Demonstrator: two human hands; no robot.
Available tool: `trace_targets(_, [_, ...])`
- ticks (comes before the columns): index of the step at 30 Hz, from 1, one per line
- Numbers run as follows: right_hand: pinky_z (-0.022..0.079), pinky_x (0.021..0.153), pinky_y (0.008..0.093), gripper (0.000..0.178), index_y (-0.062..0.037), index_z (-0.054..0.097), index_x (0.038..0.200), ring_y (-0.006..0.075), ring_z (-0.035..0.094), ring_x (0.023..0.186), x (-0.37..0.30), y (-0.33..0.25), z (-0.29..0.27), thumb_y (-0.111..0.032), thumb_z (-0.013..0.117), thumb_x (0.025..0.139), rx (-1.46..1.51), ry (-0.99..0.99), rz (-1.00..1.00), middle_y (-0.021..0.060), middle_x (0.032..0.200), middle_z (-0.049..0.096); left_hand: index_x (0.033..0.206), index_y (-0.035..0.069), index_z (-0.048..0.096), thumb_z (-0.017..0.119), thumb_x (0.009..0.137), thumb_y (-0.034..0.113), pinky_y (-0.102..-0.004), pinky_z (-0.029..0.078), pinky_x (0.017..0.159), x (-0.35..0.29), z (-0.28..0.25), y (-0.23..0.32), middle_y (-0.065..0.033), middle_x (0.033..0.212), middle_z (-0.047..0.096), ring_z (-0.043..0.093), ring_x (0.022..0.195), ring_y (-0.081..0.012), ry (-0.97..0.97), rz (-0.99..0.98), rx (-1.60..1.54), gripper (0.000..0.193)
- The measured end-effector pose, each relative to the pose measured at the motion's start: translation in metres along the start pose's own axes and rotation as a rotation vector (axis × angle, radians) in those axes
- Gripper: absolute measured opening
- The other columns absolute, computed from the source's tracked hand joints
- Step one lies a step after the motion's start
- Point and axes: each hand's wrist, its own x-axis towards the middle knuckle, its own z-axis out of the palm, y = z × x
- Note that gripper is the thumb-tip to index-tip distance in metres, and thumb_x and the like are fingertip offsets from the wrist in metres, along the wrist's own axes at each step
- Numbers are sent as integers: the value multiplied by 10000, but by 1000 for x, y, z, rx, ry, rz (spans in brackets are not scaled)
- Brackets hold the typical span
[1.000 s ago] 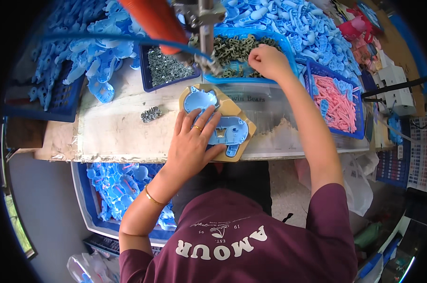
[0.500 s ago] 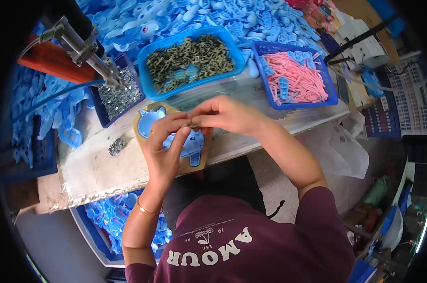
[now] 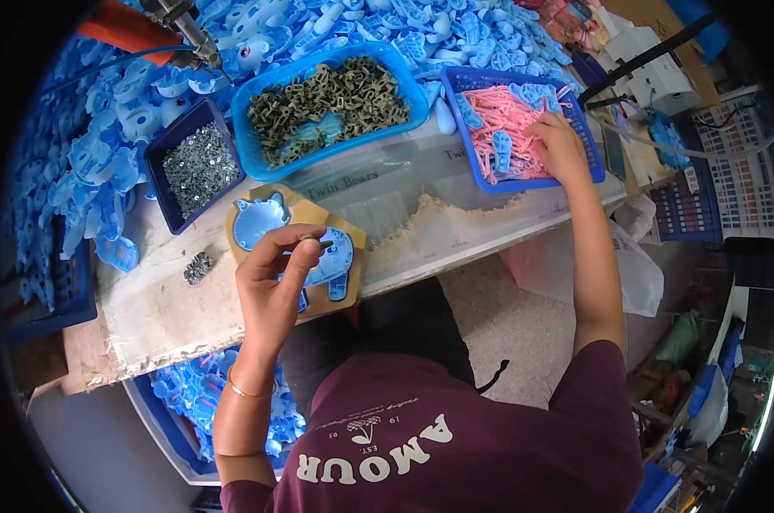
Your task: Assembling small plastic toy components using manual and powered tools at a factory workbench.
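Note:
My left hand (image 3: 270,286) pinches a small dark olive clip (image 3: 324,244) between thumb and fingertips. It is held over a tan hexagonal fixture (image 3: 353,229) on the table. A round blue plastic shell (image 3: 260,221) and a larger blue shell part (image 3: 339,255) sit in that fixture, the larger one partly covered by my left hand. Away to the right, my right hand (image 3: 563,152) reaches into a dark blue basket (image 3: 536,184). Its fingers are apart and bent, touching the thin pink plastic sticks (image 3: 502,111); nothing shows held in them.
A bright blue tub (image 3: 335,154) holds many olive clips. Left of it is a dark tray (image 3: 175,224) of small screws, with a little screw heap (image 3: 198,268) nearby. An orange-and-metal screwdriver (image 3: 182,21) hangs upper left. Blue parts (image 3: 318,26) pile behind.
My right hand has left my left hand and gone right into the basket of pink sticks. My left hand has shifted slightly left, keeping the clip. The hanging screwdriver appears higher in view.

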Motion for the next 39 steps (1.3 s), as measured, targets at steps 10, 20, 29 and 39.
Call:
trace_targets(10, [503,673,265,69,-18,665,991,111,649,803,13,-75,-42,-42,654,927,620,87,212,58,915,694,1138,-38,682,642,1033,163,-267,594,814,4,-1,-4,-94,1060,743,714,917,-143,35,-219,-114,230])
trace_targets(20, [520,671,224,111,-11,617,1001,102,699,817,1,-278,-29,-54,707,955,1425,-428,46,66,903,732,1033,-27,714,661,1023,227,-221,571,704,-2,0,-10,-65,866,746,717,803,-98,114,-217,-31,259])
trace_targets(29, [556,745,247,111,-1,626,1041,143,735,887,-10,-296,-20,-76,685,985,1417,-356,170,101,961,757,1005,-37,694,669,1019,195,-212,568,690,-8,1,-12,-78,865,745,724,791,-106,210,-206,-202,234])
trace_targets(39, [576,766,260,149,19,695,1084,139,739,885,-4,-297,-25,-52,708,954,1309,-340,-39,89,974,763,1037,-61,670,631,1037,156,-249,614,721,-11,-21,-2,-92,894,728,738,820,-139,8,-241,-191,220])
